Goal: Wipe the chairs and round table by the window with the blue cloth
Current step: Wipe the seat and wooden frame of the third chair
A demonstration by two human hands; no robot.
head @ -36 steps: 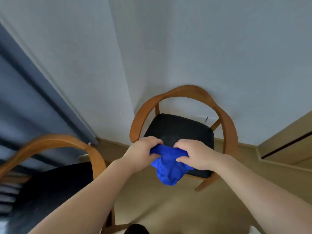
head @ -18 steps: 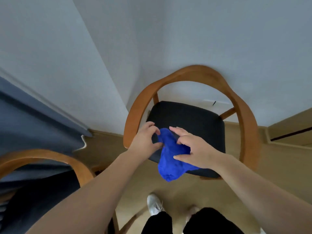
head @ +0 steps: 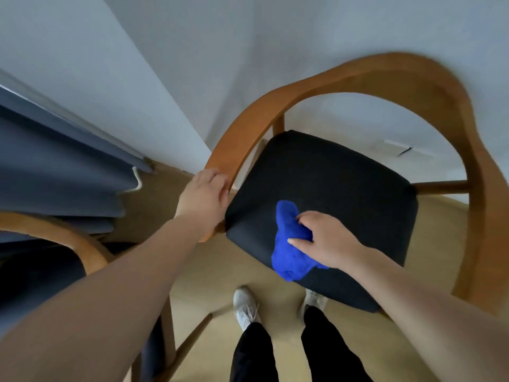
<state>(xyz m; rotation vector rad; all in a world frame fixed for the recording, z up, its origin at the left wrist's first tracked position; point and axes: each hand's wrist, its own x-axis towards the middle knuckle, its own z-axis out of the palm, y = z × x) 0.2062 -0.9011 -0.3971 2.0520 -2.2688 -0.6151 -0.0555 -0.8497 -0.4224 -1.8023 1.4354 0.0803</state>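
Our left hand (head: 203, 200) has left the blue cloth (head: 289, 245) and now grips the chair (head: 413, 70) by its left armrest (head: 237, 139). Our right hand (head: 327, 241) alone pinches the bunched cloth on the seat's (head: 330, 183) near edge, ready to wipe.

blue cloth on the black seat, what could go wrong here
The blue cloth is bunched in the right hand, so strokes may cover only a narrow strip of the black chair seat. Its lower end hangs past the seat's front edge and could slip from the grip. The left hand holds the curved wooden armrest, and its forearm passes close to the second wooden chair, which it might bump.
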